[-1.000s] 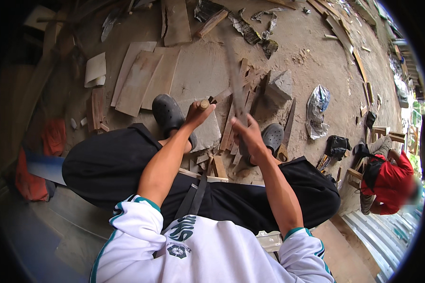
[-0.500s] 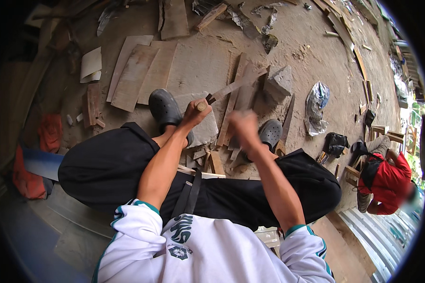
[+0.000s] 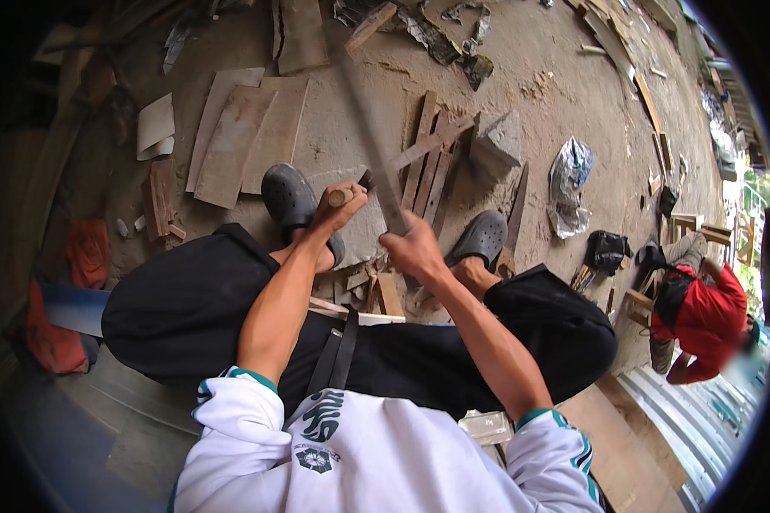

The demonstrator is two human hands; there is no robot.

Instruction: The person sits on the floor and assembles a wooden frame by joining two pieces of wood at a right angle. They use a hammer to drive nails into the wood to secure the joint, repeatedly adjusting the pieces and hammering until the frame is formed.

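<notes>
My left hand (image 3: pixel 344 203) is closed around a round wooden handle (image 3: pixel 340 197). From its dark collar a flat, light-brown blade (image 3: pixel 436 142) points right and away, over boards on the ground; I cannot tell its exact kind. In my right hand (image 3: pixel 415 246), the fingers grip the near end of a long narrow strip (image 3: pixel 357 107), smeared by motion. It slants up and away to the left, crossing in front of the blade near the collar. Whether the two touch is not clear. Below my left hand lies a pale flat slab (image 3: pixel 364 227).
Narrow boards (image 3: pixel 419 162) lie beside a grey stone block (image 3: pixel 497 139). Wider planks (image 3: pixel 231 145) are at the left. A crumpled silver wrapper (image 3: pixel 570 188) and a black pouch (image 3: pixel 608 256) lie to the right. Beyond, a person in red (image 3: pixel 701 316) sits bent over.
The long strip in my right hand has swung up and to the left, out of a blur over the boards. My right hand has come nearer; my left has shifted slightly left, still gripping the handle.
</notes>
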